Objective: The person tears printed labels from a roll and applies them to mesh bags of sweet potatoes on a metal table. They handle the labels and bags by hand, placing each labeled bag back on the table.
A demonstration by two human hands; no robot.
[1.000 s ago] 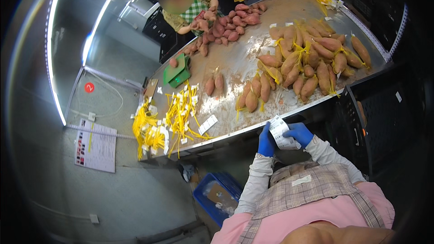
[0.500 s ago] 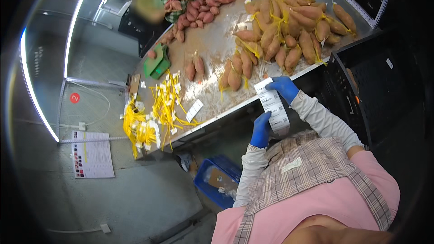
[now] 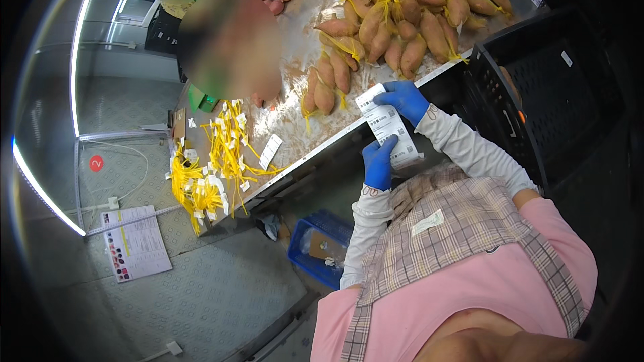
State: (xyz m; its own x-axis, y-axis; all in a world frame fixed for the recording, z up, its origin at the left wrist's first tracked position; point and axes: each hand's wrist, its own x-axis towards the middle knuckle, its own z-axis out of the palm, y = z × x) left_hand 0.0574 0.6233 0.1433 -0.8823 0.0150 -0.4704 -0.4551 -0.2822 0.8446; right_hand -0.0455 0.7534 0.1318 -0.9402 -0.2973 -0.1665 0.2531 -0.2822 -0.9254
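Partly covered label strip (image 3: 384,122) — pinched by left hand (image 3: 379,164), right hand (image 3: 407,101), scale (image 3: 200,99) mostly hidden

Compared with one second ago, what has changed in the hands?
The right blue-gloved hand has moved forward, near the far end of the white paper label strip, which now shows more length. The left blue-gloved hand still holds it lower down. The brown sweet potatoes in yellow nets stayed.

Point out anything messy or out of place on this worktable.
The yellow strands lie tangled at the left end of the table, some ends seeming to poke past its edge. A loose white paper lies askew beside them. The table also looks smudged. The held label strip shows no obvious damage.
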